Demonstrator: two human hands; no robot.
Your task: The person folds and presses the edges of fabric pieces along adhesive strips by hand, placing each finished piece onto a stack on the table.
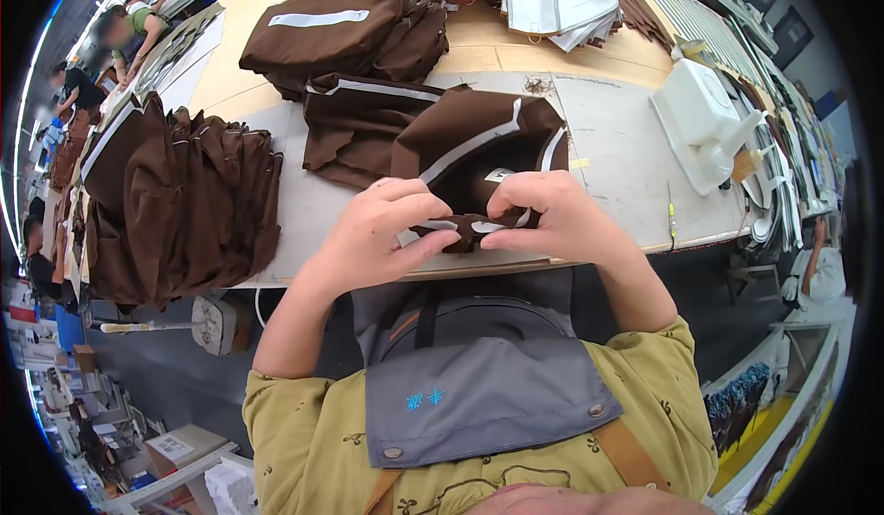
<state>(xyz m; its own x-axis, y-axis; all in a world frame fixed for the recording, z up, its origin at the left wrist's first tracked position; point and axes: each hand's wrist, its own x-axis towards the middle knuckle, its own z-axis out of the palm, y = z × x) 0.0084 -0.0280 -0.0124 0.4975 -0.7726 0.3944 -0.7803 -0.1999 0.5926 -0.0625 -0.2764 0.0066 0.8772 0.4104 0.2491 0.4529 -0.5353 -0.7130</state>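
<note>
A brown fabric piece (460,128) with white strips along its edges lies at the table's front edge, its opening toward me. My left hand (391,230) pinches the near edge of this fabric between thumb and fingers. Close beside it, my right hand (543,211) pinches the same edge from the right. A small white label shows inside the opening. Another brown fabric piece (359,128) lies flat just behind and left of it, partly covered.
A tall stack of folded brown fabric (175,202) stands at the left, with another pile (331,27) at the back. White sheets (562,4) lie at the back right. A white plastic container (704,115) and a yellow pen (672,216) are on the right. Other people (138,32) work at the far left.
</note>
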